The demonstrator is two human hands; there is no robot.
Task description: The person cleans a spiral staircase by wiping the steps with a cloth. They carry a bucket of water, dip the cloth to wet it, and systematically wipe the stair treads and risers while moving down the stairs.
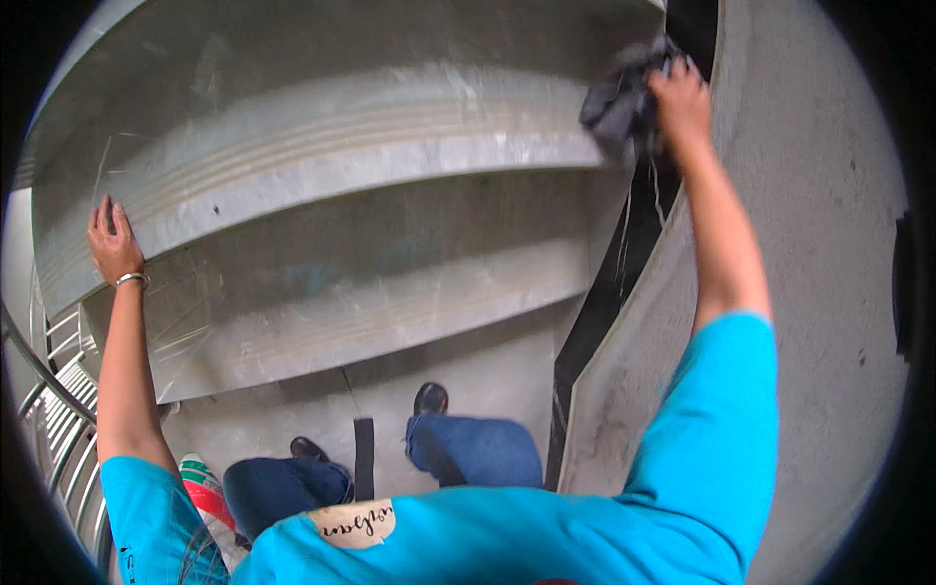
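Note:
My right hand (681, 102) grips a crumpled dark grey cloth (621, 102). The cloth is blurred and lies against the right end of an upper stair step, beside the black skirting band (629, 241) along the wall. Loose pale threads trail down over the band. At the far left, my left hand (115, 245) rests on the front edge of the same grey step (380, 157), fingers slightly apart and holding nothing. A metal bracelet (133, 279) circles that wrist. Below lies another step (365, 322) of the staircase.
A grey wall (797, 256) rises on the right. Metal tube railings (69, 409) curve along the left. My black shoes (430, 398) stand on the grey floor, near a black strip (363, 457). A green, white and red object (205, 486) is beside my left leg.

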